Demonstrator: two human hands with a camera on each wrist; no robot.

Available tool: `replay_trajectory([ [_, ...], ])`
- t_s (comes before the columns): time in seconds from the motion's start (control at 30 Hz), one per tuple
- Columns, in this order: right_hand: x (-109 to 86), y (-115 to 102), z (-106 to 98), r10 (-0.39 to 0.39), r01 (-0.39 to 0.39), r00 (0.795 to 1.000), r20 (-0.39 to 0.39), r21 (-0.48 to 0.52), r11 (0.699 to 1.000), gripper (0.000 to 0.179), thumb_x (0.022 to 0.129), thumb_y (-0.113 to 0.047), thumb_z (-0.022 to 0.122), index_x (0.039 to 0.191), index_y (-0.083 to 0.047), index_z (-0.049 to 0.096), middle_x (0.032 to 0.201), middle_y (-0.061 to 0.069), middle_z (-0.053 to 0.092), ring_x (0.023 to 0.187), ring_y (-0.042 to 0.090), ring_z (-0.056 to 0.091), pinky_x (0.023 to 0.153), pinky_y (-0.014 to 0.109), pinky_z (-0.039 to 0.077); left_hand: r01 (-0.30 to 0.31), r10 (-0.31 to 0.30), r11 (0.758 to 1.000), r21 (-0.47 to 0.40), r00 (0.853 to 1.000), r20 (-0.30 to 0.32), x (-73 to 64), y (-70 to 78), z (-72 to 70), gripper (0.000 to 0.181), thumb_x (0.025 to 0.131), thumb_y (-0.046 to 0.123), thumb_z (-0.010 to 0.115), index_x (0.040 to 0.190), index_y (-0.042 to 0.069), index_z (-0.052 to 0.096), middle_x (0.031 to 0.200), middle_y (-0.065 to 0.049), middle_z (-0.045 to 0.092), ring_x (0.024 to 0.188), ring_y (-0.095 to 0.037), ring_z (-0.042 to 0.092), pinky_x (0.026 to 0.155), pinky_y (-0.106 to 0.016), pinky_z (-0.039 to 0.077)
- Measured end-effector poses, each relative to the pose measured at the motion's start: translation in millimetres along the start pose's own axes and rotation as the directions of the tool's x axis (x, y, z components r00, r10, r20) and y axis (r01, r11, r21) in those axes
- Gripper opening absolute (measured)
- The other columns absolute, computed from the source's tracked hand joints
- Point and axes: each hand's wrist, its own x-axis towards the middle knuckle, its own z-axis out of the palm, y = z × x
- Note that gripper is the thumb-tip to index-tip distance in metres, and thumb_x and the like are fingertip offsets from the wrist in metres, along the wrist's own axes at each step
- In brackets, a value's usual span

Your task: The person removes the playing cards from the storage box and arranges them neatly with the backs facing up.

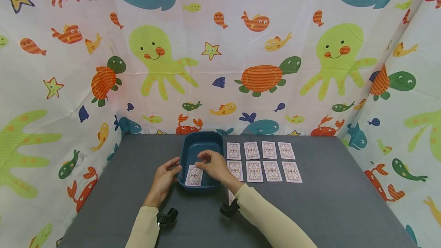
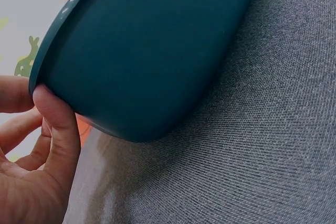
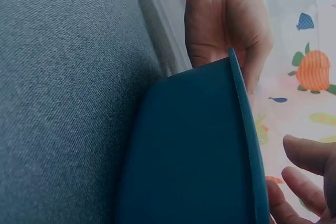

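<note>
A dark blue plastic bin point(image 1: 201, 136) stands on the grey table. My left hand point(image 1: 164, 179) pinches the rim at its left side; the left wrist view shows the thumb point(image 2: 56, 109) against the outer wall. Inside the bin, a patterned playing card point(image 1: 193, 176) lies back up near the front. Over the bin hovers my right hand point(image 1: 215, 167), fingertips just above the card's upper right corner. In the right wrist view its thumb point(image 3: 304, 153) and fingers stand apart with no card visible between them.
Right of the bin, several playing cards point(image 1: 254, 171) lie back up in two rows. Another card point(image 1: 231, 197) is partly hidden under my right wrist. A white cloth point(image 1: 227, 106) with sea animals hangs behind and along both sides of the table point(image 1: 330, 202).
</note>
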Motion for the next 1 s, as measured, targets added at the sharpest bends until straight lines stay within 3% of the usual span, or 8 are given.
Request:
replay_trajectory([
  [0.23,7.7,0,9,0.042,-0.041,0.998,0.052,-0.017,0.999,0.035,0.086,-0.022,0.076,0.117,-0.008,0.067,0.119,0.014,0.067,0.103,0.024,0.063,0.082,0.038,0.053,-0.003,0.003,1.0,0.0,1.0,0.004,-0.3,-0.2,0.2,0.042,0.097,0.013,0.059,0.138,0.011,0.054,0.134,-0.013,0.054,0.1,-0.019,0.054,0.071,-0.028,0.051],
  [0.6,15.2,7,19,0.125,-0.119,0.99,0.062,-0.082,0.989,0.04,0.084,-0.022,0.078,0.119,-0.007,0.066,0.121,0.014,0.066,0.1,0.024,0.061,0.085,0.041,0.053,0.001,-0.002,1.0,0.009,1.0,0.004,-1.0,0.9,0.0,0.042,0.097,0.014,0.058,0.139,0.012,0.054,0.135,-0.013,0.053,0.103,-0.021,0.053,0.072,-0.028,0.05],
  [1.0,26.0,16,23,0.212,-0.194,0.975,0.064,-0.216,0.957,0.042,0.075,-0.024,0.085,0.11,-0.009,0.068,0.106,0.009,0.067,0.095,0.023,0.059,0.089,0.043,0.052,0.004,-0.004,1.0,0.012,1.0,-0.008,-0.5,0.2,0.6,0.042,0.096,0.014,0.059,0.138,0.013,0.055,0.134,-0.011,0.054,0.099,-0.017,0.053,0.07,-0.028,0.048],
])
